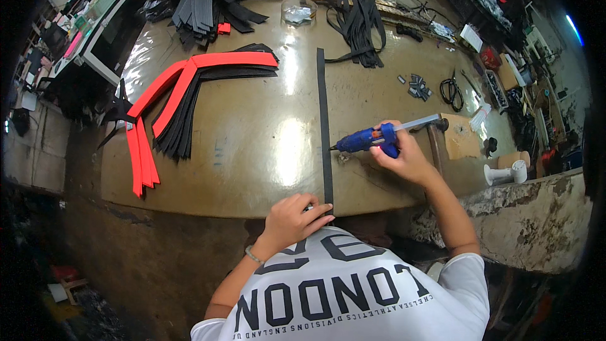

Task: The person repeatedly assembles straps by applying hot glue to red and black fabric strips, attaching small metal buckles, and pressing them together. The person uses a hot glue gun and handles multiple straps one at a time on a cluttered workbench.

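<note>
Gripping the blue glue gun (363,141), the right hand (402,153) has its fingers closed around the handle, nozzle aimed left at the edge of the black strap (323,107). Touching it or just above? Can't call that from here!

Over to the left hand (291,218): its fingers bend over the strap's near end, right by the counter (252,183) edge. They're in contact, but a true pinch or just a press, I cannot tell. Away from those fingers the strap runs straight ahead, lying flat, far end well beyond both hands.

How does it handle? It looks light and flexible, a flat woven band that should bend readily and shrug off rough treatment, yet might skid on that glossy surface. Best hold: the near end, flat between thumb and finger, well clear of the nozzle.

Now the gun: rigid plastic by the look of it, moderately light, perhaps rear-heavy, with the pale glue stick (418,122) jutting out behind the right fingers. Take it by the handle, never the nozzle, which is likely hot. That stick could snap or snag, so mind it!
</note>
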A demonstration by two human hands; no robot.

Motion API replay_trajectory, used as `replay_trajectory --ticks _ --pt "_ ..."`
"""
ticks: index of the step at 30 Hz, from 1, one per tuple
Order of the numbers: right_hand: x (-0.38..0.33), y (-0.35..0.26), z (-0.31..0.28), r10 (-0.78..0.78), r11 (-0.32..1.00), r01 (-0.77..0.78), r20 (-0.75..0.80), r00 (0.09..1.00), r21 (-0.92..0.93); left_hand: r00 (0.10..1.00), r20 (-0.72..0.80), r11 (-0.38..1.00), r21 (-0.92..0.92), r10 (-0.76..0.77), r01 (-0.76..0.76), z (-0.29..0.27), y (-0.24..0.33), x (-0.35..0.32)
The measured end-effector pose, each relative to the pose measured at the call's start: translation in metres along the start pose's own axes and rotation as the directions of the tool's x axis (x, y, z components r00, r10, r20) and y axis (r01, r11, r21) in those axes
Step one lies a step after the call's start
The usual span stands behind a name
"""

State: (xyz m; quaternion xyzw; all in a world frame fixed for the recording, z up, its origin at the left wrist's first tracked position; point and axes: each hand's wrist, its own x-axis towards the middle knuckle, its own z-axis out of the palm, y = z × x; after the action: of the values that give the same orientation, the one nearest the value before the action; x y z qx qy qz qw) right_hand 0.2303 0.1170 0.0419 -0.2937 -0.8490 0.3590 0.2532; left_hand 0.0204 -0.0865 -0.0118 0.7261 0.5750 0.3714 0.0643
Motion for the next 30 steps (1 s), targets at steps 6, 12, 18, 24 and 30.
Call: replay_trajectory --ticks 6,12,18,24,30 --pt "0.011 0.002 0.001 0.061 0.995 -0.052 0.108 0.992 -0.089 1.000 0.015 1.000 -0.030 -0.009 0.009 -0.003 0.001 0.001" --pt "0.015 0.013 0.007 0.075 0.989 -0.058 0.128 0.989 -0.133 1.000 0.027 1.000 -0.012 -0.009 0.009 -0.001 0.001 0.000" --pt "0.043 0.014 -0.001 0.112 0.976 -0.083 0.135 0.985 -0.200 1.000 0.016 1.000 -0.005 -0.006 0.006 -0.002 0.002 0.000" --pt "0.005 -0.001 -0.014 -0.313 0.800 0.279 0.027 0.949 -0.531 1.000 0.015 0.999 -0.033 -0.004 0.005 -0.010 0.005 0.001" --pt "-0.076 0.091 -0.087 0.086 0.768 -0.619 -0.932 0.353 -0.163 0.968 -0.231 0.967 -0.250 -0.095 0.036 -0.065 -0.036 0.024"
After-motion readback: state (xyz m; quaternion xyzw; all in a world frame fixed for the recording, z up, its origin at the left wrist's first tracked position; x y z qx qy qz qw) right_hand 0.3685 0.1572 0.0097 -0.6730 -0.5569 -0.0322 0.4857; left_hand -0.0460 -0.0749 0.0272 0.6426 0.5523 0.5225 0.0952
